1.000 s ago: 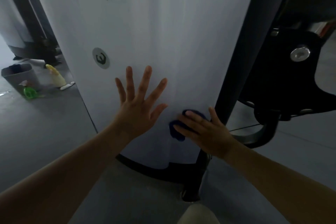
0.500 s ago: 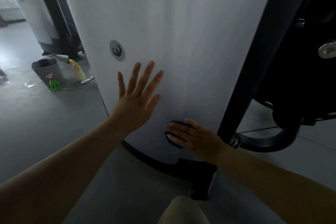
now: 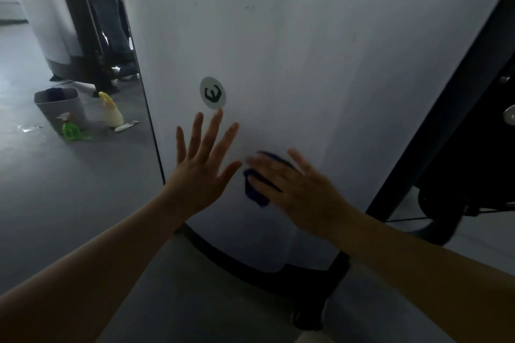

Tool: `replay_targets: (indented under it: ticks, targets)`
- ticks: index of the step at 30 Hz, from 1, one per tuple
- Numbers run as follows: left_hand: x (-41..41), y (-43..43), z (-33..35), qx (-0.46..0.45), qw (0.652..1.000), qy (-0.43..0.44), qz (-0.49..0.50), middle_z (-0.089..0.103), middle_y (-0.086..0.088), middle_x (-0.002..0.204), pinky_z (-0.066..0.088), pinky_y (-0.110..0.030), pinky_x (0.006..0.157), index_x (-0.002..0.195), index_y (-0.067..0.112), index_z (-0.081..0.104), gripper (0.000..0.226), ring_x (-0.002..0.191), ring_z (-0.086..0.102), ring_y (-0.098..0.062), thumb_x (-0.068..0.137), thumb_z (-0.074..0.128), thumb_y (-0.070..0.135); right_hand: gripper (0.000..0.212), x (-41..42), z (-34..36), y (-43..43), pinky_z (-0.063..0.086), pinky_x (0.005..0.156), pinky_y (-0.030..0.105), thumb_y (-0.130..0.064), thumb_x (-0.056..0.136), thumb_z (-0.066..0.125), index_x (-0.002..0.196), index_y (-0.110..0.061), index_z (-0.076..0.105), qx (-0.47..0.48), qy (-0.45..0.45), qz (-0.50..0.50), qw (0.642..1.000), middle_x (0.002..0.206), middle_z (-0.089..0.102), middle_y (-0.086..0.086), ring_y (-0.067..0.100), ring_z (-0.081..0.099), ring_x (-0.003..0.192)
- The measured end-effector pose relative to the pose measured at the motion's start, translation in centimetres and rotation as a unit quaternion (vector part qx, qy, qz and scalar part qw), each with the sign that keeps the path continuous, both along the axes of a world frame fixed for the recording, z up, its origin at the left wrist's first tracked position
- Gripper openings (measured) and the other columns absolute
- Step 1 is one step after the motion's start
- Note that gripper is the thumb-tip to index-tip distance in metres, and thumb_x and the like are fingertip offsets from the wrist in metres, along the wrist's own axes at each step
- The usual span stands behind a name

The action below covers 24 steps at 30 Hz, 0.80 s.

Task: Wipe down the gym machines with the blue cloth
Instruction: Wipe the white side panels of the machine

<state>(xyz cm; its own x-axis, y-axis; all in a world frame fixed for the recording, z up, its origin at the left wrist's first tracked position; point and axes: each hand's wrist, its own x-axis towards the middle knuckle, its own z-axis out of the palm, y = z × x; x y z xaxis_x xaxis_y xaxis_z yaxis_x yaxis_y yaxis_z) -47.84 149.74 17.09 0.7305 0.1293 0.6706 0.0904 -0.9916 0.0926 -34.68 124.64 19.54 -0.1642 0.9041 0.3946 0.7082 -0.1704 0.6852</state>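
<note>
Blue cloth (image 3: pixel 255 192) sits low on the machine's white panel (image 3: pixel 306 64), pressed flat under your right hand (image 3: pixel 295 189), fingers straight; your left hand (image 3: pixel 200 170) braces beside it, spread, holding nothing. You're mid-wipe, likely; next, sweep up toward the round sticker (image 3: pixel 213 93)

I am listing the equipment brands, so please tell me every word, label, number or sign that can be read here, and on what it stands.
No words or numbers can be read.
On the white machine panel, the round sticker: only a black angular emblem, no letters.
The green spray bottle and the yellow bottle on the floor: any label is too small to read.
</note>
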Motion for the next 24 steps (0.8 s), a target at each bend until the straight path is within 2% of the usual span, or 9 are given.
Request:
replay_targets:
  ticks: [4, 6, 8, 10, 14, 16, 20, 22, 24]
  targets:
    - [-0.1, 2.2, -0.1, -0.050, 0.999, 0.002, -0.016, -0.021, -0.005, 0.182, 0.002, -0.079, 0.128, 0.176, 0.027, -0.003, 0.085, 0.167, -0.019, -0.037, 0.111, 0.045, 0.056, 0.063, -0.5, 3.5, 2.0, -0.009, 0.133, 0.057, -0.020, 0.111, 0.044, 0.172, -0.022, 0.027, 0.087, 0.017, -0.017, 0.996, 0.181, 0.009, 0.015, 0.034, 0.004, 0.168]
    - [-0.1, 2.9, -0.5, -0.055, 0.998, -0.001, -0.036, -0.019, -0.004, 0.182, 0.004, -0.079, 0.127, 0.176, 0.028, -0.001, 0.085, 0.167, -0.019, -0.037, 0.112, 0.048, 0.056, 0.054, -1.1, 1.7, 3.0, -0.006, 0.135, 0.054, -0.016, 0.113, 0.030, 0.166, -0.020, 0.041, 0.011, -0.009, -0.004, 1.000, 0.179, 0.016, 0.018, 0.037, 0.011, 0.167]
    - [-0.1, 3.4, -0.9, -0.053, 0.997, -0.006, -0.050, -0.017, -0.004, 0.183, 0.005, -0.080, 0.127, 0.176, 0.027, 0.003, 0.085, 0.167, -0.017, -0.037, 0.112, 0.052, 0.054, 0.048, -1.4, -0.3, 3.2, -0.007, 0.135, 0.052, -0.018, 0.111, 0.044, 0.158, -0.016, 0.054, -0.103, -0.040, 0.005, 0.994, 0.178, 0.020, 0.020, 0.039, 0.018, 0.165]
    - [0.3, 4.2, -1.0, -0.042, 0.997, -0.011, -0.067, -0.015, -0.005, 0.183, 0.004, -0.081, 0.126, 0.176, 0.027, 0.006, 0.084, 0.167, -0.015, -0.039, 0.112, 0.052, 0.057, 0.047, -1.7, 1.3, 4.0, -0.004, 0.135, 0.054, -0.019, 0.104, 0.057, 0.151, -0.016, 0.061, -0.129, -0.050, 0.001, 0.990, 0.176, 0.024, 0.021, 0.039, 0.023, 0.164]
    - [0.5, 6.0, -1.5, -0.016, 0.996, -0.037, -0.078, -0.007, -0.004, 0.184, 0.006, -0.081, 0.126, 0.176, 0.029, 0.007, 0.079, 0.169, -0.008, -0.037, 0.114, 0.051, 0.051, 0.046, -2.1, 7.3, 6.3, 0.002, 0.136, 0.055, -0.015, 0.111, 0.040, 0.154, -0.011, 0.056, 0.033, 0.012, -0.018, 0.999, 0.177, 0.022, 0.020, 0.037, 0.022, 0.165]
    - [0.5, 6.0, -2.0, -0.036, 0.995, -0.050, -0.080, -0.005, -0.003, 0.184, 0.008, -0.080, 0.126, 0.176, 0.027, 0.009, 0.076, 0.169, -0.007, -0.036, 0.115, 0.052, 0.042, 0.049, -2.5, 7.5, 7.2, 0.002, 0.136, 0.054, -0.017, 0.114, 0.031, 0.159, -0.009, 0.051, 0.062, 0.008, -0.035, 0.997, 0.177, 0.023, 0.020, 0.038, 0.020, 0.165]
    - [0.5, 5.6, -2.2, -0.061, 0.992, -0.062, -0.091, -0.004, -0.003, 0.184, 0.008, -0.077, 0.129, 0.175, 0.023, 0.014, 0.075, 0.169, -0.007, -0.035, 0.114, 0.055, 0.037, 0.059, -2.1, 1.4, 6.6, 0.006, 0.136, 0.056, -0.015, 0.114, 0.013, 0.161, -0.008, 0.048, -0.100, -0.031, -0.012, 0.994, 0.175, 0.028, 0.022, 0.042, 0.024, 0.163]
    - [0.5, 5.9, -2.2, -0.060, 0.992, -0.064, -0.094, -0.004, -0.002, 0.184, 0.009, -0.077, 0.129, 0.175, 0.025, 0.015, 0.075, 0.169, -0.007, -0.034, 0.113, 0.055, 0.038, 0.055, -1.7, 2.0, 6.3, 0.003, 0.136, 0.057, -0.016, 0.113, 0.021, 0.160, -0.011, 0.049, -0.129, -0.038, -0.012, 0.991, 0.176, 0.027, 0.021, 0.040, 0.025, 0.164]
    - [0.4, 6.0, -2.1, -0.057, 0.991, -0.065, -0.100, -0.003, -0.001, 0.184, 0.009, -0.077, 0.129, 0.175, 0.027, 0.014, 0.075, 0.169, -0.005, -0.033, 0.114, 0.054, 0.040, 0.050, -2.0, 4.7, 6.9, 0.002, 0.135, 0.058, -0.018, 0.111, 0.037, 0.158, -0.013, 0.053, -0.064, -0.024, -0.010, 0.998, 0.174, 0.033, 0.020, 0.037, 0.029, 0.162]
